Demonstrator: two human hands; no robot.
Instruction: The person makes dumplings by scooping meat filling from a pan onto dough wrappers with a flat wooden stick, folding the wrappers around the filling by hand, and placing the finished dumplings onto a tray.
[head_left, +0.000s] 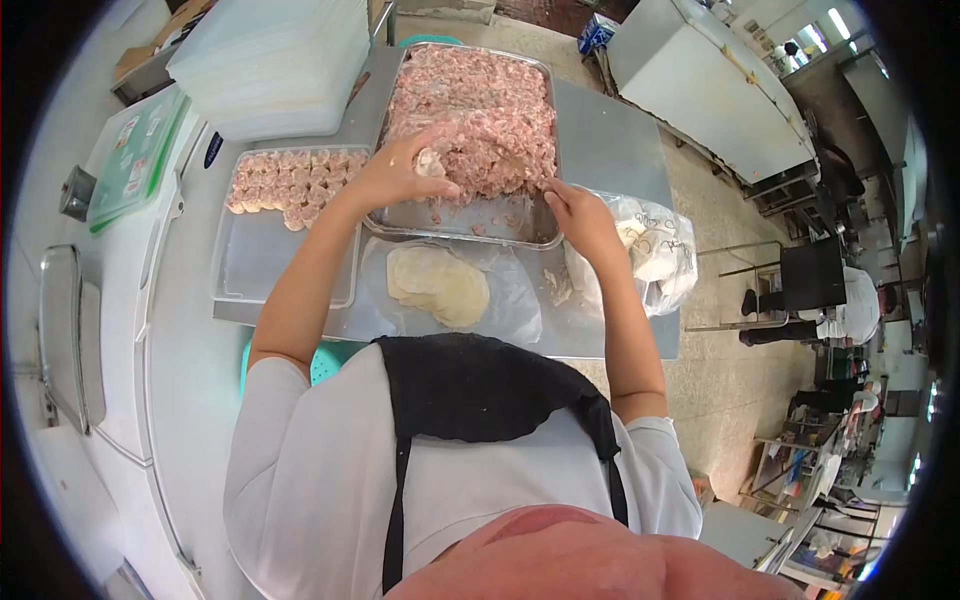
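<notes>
Ground meat fills most of a metal tray (468, 236), its near strip bare. My left hand (405, 172) is curled over the tray's left side around a small pale dumpling (429, 163). At the tray's right edge, my right hand (578, 212) has its fingers closed at the meat (475, 120); what they hold, if anything, is hidden. A stack of round dough wrappers (440, 283) lies on clear plastic in front of the tray. Rows of filled dumplings (290, 182) cover the far part of a shallow plastic tray (285, 262) on the left.
A plastic bag (657, 255) with pale contents sits right of the wrappers. Stacked translucent trays (275, 70) stand at the far left of the metal table (625, 150). A white freezer (710, 95) is beyond the table, and a seated person (855, 305) is far right.
</notes>
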